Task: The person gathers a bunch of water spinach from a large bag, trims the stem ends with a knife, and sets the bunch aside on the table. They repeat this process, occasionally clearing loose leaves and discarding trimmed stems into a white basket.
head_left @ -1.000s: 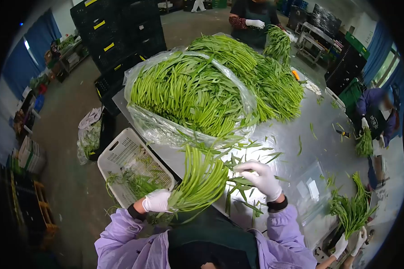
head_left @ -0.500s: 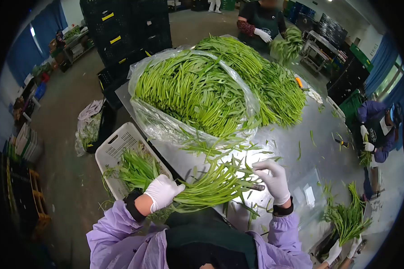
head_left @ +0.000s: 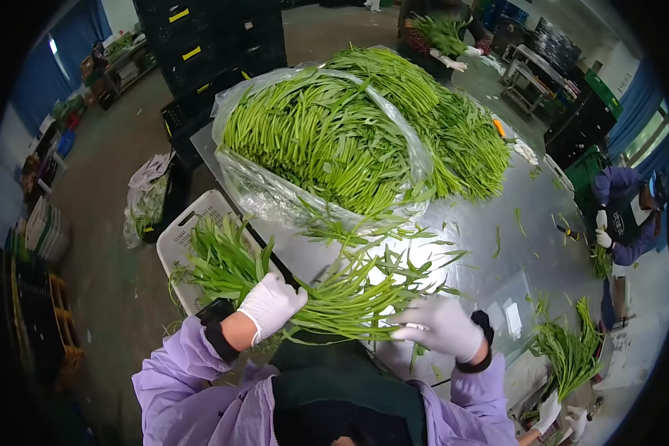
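Note:
My left hand, in a white glove, is closed around a bunch of green leafy stems. The leaves stick out to the left over a white crate, and the stems fan out to the right. At the stem ends is my right hand, also gloved; it is blurred, and whether its fingers pinch anything is unclear. Beyond my hands, a large heap of the same greens lies partly in a clear plastic bag on the metal table.
Dark stacked crates stand behind the table at left. A person across the table holds greens. Another person is at the right. At lower right, a co-worker's gloved hand holds a bunch. Yellow-black snips lie on the table.
My right hand has moved down and left to the stem ends. My left hand keeps its grip. The person across the table has raised their greens and moved them left.

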